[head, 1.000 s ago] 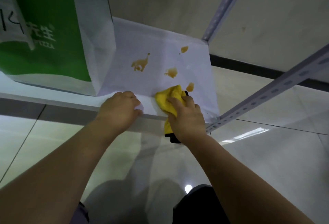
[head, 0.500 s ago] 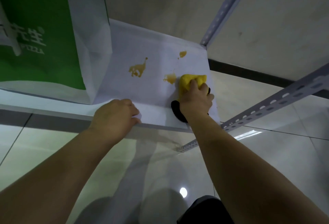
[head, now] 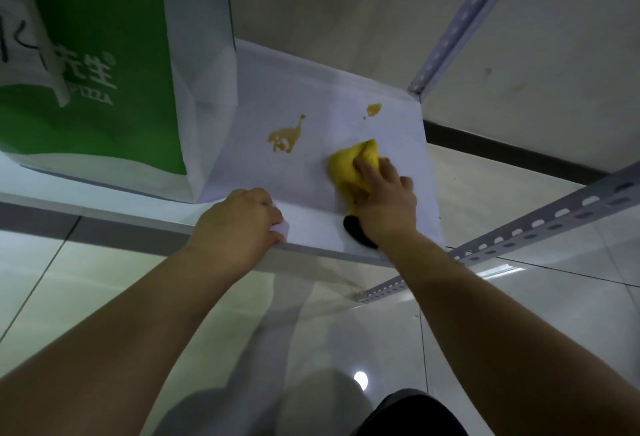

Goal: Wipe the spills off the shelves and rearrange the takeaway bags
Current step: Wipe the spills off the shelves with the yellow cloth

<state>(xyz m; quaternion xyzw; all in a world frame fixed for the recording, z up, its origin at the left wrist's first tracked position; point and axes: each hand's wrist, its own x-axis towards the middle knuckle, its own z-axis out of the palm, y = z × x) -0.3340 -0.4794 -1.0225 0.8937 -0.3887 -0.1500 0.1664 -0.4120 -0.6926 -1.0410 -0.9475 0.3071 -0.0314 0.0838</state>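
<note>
A white shelf (head: 311, 224) carries two brown sauce spills: a large splash (head: 285, 135) in the middle and a small spot (head: 374, 109) near the back right corner. My right hand (head: 384, 203) presses a yellow cloth (head: 349, 167) with a black edge flat on the shelf, right of the large splash. My left hand (head: 242, 224) grips the shelf's front edge, fingers curled over it. A tall green and white takeaway bag (head: 104, 71) stands on the shelf at the left, close to the large splash.
Perforated metal shelf uprights (head: 460, 19) rise at the back right corner, and a slotted rail (head: 540, 224) runs along the right side. Below lies a glossy tiled floor (head: 104, 279). A pale wall with a dark skirting (head: 512, 155) stands behind.
My right hand slid the cloth from the front edge inward over two spills near the front right; those two no longer show. The left hand stayed on the shelf edge.
</note>
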